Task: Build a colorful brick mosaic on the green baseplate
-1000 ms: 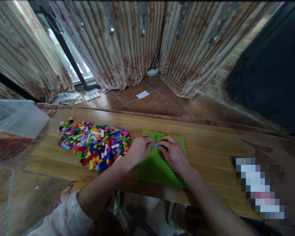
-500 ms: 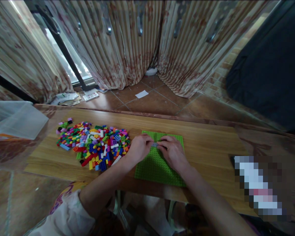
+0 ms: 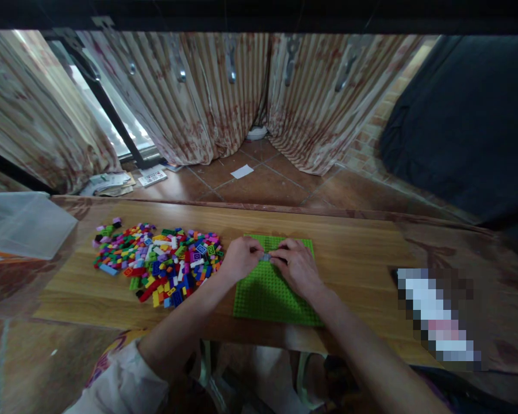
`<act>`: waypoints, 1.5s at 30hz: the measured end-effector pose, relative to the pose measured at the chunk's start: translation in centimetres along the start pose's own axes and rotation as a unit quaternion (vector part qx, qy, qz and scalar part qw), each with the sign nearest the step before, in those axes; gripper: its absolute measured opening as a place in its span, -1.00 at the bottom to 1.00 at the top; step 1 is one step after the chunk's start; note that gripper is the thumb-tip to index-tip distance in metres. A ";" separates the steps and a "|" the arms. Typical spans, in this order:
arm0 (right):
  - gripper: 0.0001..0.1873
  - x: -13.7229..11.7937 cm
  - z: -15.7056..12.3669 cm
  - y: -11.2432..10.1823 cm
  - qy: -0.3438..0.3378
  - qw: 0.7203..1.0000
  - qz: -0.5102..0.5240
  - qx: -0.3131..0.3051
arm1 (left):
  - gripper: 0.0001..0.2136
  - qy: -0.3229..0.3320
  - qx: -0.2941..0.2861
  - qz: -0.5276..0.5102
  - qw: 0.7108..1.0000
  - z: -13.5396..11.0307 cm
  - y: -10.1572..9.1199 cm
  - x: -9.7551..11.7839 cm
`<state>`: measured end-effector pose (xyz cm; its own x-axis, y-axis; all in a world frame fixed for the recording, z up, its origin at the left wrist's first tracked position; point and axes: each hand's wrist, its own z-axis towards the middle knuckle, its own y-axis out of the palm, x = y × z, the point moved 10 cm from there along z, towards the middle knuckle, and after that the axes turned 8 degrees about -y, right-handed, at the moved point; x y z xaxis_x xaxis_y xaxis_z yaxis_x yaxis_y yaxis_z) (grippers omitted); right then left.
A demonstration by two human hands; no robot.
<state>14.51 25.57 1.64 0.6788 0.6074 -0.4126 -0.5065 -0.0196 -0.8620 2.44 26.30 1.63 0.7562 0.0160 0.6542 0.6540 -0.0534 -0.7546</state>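
Observation:
A small grey-blue toy brick (image 3: 265, 257) is at the upper part of the green studded baseplate (image 3: 271, 296). My left hand (image 3: 242, 259) pinches its left side over the baseplate's left edge. From the right, the fingertips of my right hand (image 3: 299, 266) close on the same brick. Fingers cover much of it, so I cannot tell whether it is pressed onto the studs. Left of the baseplate spreads a pile of loose coloured toy bricks (image 3: 159, 259), close to my left wrist.
The wooden table (image 3: 357, 259) carries everything. A translucent plastic bin (image 3: 47, 227) stands at the far left. A pixelated object (image 3: 433, 316) lies at the right. Behind are striped curtains (image 3: 215, 103), papers (image 3: 107, 183) on the tiled floor and a dark draped shape (image 3: 457, 126).
The camera view has tilted up a little, bringing a dark bar in along the top. Both hands keep their pinch on the brick at nearly the same spot of the baseplate.

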 end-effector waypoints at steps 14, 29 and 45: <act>-0.81 2.4 -1.0 -2.1 0.040 0.999 0.018 0.011 | -0.81 0.038 0.017 0.018 0.999 -1.1 -0.1 0.8; -0.84 0.9 -0.7 -1.3 0.000 0.998 0.060 0.001 | -0.79 0.174 0.058 0.110 0.977 -4.1 0.6 2.7; -0.87 1.0 -0.2 -0.8 0.004 0.999 0.031 -0.022 | -0.83 0.167 0.050 0.105 0.979 -4.0 1.1 3.0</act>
<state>15.73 26.04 1.82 0.6508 0.5980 -0.4678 -0.5243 -0.0917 -0.8466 5.30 22.29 2.98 0.8351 -0.3127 0.4526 0.4972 0.0768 -0.8643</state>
